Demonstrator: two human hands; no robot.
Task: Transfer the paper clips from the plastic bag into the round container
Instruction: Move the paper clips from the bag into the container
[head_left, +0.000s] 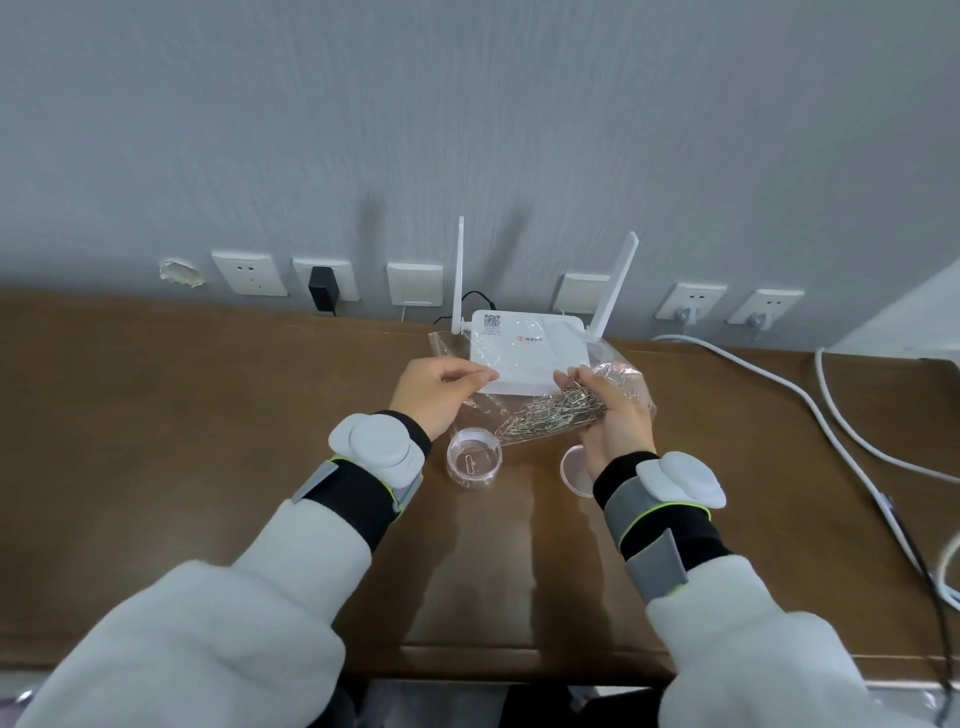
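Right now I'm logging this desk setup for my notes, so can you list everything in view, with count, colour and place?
plastic bag: one, clear, held above the desk in front of the router
paper clips: a pile, silver, inside the bag; one more lies in the container
round container: one, clear, open, on the desk below the left hand
lid: one, clear, on the desk by the right wrist
router: one, white, two antennas, against the wall
wall sockets: a row, white, above the desk
power adapter: one, black, plugged in
cables: several, white, at right
desk: one, brown
left hand: grip on the bag's left edge
right hand: grip on the bag and clips
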